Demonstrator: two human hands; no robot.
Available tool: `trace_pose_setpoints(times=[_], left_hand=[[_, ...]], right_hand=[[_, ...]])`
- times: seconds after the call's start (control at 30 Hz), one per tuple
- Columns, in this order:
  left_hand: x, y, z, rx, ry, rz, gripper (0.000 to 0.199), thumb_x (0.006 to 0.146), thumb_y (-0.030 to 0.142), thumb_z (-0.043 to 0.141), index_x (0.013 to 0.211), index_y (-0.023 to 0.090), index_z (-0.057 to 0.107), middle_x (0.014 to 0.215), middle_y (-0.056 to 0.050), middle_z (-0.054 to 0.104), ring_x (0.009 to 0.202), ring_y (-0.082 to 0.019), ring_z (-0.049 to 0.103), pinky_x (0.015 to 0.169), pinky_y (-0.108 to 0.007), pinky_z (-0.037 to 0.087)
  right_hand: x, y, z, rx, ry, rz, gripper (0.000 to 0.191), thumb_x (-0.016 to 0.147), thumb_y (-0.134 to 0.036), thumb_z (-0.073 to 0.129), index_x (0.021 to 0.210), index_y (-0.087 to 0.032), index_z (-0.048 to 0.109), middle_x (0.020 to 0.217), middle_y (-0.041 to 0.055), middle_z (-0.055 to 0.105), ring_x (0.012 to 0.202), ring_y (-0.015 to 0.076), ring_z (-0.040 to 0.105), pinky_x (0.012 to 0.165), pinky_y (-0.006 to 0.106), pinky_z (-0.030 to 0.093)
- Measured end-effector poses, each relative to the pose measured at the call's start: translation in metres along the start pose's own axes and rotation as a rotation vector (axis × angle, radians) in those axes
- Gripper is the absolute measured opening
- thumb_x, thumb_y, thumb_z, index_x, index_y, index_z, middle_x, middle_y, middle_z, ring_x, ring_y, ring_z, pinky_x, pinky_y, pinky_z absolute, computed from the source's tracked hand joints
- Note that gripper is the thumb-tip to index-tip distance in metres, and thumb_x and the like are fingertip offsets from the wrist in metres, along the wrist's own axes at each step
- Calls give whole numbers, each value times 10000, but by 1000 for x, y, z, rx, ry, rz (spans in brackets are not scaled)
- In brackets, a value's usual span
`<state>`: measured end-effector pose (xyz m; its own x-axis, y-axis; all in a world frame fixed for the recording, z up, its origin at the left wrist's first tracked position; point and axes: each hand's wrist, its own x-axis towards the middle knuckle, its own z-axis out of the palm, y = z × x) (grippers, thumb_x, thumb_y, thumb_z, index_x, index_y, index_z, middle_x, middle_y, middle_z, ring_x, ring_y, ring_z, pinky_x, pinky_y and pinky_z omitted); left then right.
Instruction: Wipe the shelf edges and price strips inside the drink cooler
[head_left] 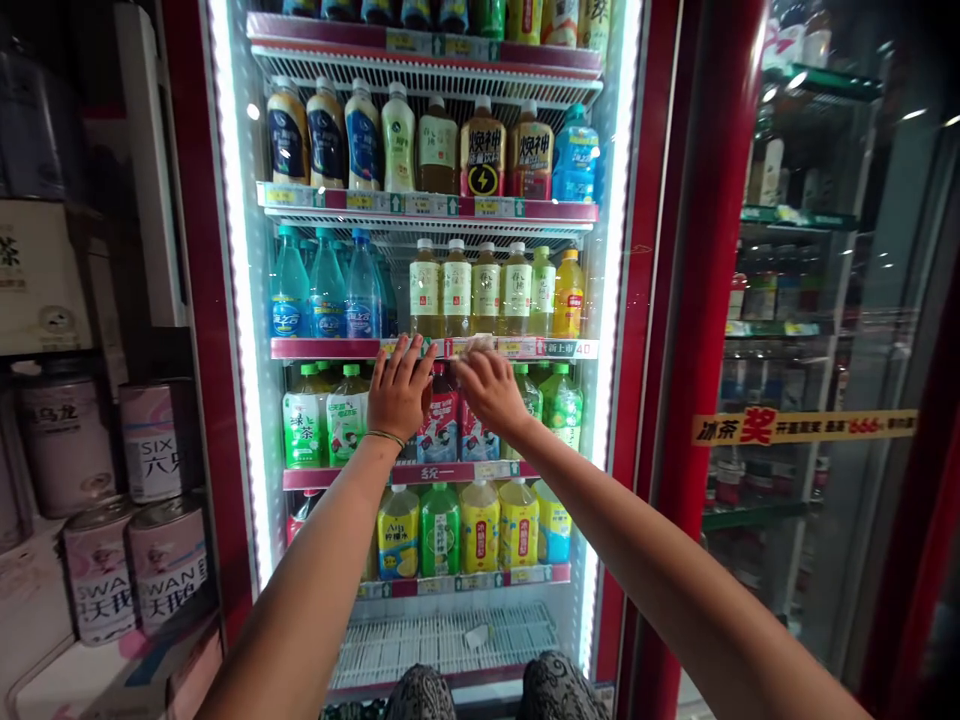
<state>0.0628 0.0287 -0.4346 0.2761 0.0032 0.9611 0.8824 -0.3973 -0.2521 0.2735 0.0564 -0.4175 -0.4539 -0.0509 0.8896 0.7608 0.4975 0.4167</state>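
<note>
My left hand [403,388] is raised with its fingers stretched out, in front of a shelf edge [322,348] of a lit drinks cooler; it holds nothing. A thin band circles that wrist. My right hand [491,385] is bent around a crumpled, whitish tissue [476,345], close to the same shelf's price strip. Whether either hand touches the strip or a glass pane before it, I cannot tell. Just above stand tea bottles with pale labels [456,290]. Behind and below my hands are red-labelled bottles [437,425], partly hidden, and green tea bottles [305,415].
Upper shelves hold more bottles [480,150]; blue bottles [286,290] stand left. Yellow and green bottles [439,530] fill a lower shelf, above a white wire rack [450,640]. Pink cans [169,565] are stacked left. A red-framed cooler door [697,250] is on the right. My knees [562,685] show below.
</note>
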Motion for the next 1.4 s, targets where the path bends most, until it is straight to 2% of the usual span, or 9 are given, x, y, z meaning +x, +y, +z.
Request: trace_pose_setpoints(times=[0.07,0.2,0.37,0.53,0.67,0.8,0.97,1.1,1.4], left_hand=[[0,0,0,16,7,14,599,1014,255,503,1603,300,404,1643,-71,431,1562,-296,350,1315,-579,232],[0,0,2,26,23,2,604,1001,233,503,1596,299,420,1632,-77,451,1552,-304,371,1311,-598,229],[0,0,3,23,6,-16,580,1001,240,503,1576,298,456,1625,-71,465,1545,-308,384,1304,-596,242],[0,0,2,11,-3,-26,584,1000,254,506,1580,302,450,1635,-67,450,1556,-310,362,1307,-595,229],[0,-1,2,6,1,-22,589,997,254,506,1581,300,448,1636,-64,450,1559,-307,358,1312,-591,219],[-1,0,2,48,16,-8,585,998,253,507,1580,294,451,1631,-68,457,1556,-300,364,1314,-574,223],[0,1,0,97,-23,-15,563,1017,262,484,1579,261,454,1637,-80,445,1561,-293,355,1320,-543,213],[1,1,0,89,-44,-34,543,1016,274,488,1559,260,487,1632,-78,452,1559,-297,358,1322,-546,208],[0,1,0,106,-29,-16,551,1019,263,483,1570,257,469,1635,-74,448,1561,-292,355,1322,-536,212]], right_hand=[[-1,1,1,18,-36,-96,450,1021,-216,483,1468,-258,507,1385,118,622,1310,296,503,1070,456,459],[-9,6,-1,-16,144,198,406,1018,-202,476,1419,-221,537,1359,146,634,1275,308,525,1066,497,460],[-21,17,-10,-23,-48,-181,246,1012,-208,530,1230,-229,642,1343,120,655,1260,273,542,1030,426,482],[-25,28,-18,-118,24,77,228,1022,-219,494,1189,-209,649,1315,142,655,1238,301,538,1018,481,477],[-29,33,-20,-118,-80,-166,197,1023,-223,511,1163,-223,650,1324,111,657,1244,275,541,1016,431,477],[-31,33,-17,-176,79,105,214,1018,-204,498,1169,-188,649,1303,159,653,1213,296,536,997,452,475],[-33,33,-15,-101,-7,-96,199,1002,-192,538,1159,-220,658,1317,126,654,1248,277,528,1013,424,474],[-34,36,-15,-98,112,155,280,1008,-173,489,1234,-235,642,1318,132,640,1235,300,537,1023,480,484],[-36,38,-19,-8,89,148,416,1028,-171,459,1432,-219,543,1363,126,643,1289,290,547,1106,479,491]])
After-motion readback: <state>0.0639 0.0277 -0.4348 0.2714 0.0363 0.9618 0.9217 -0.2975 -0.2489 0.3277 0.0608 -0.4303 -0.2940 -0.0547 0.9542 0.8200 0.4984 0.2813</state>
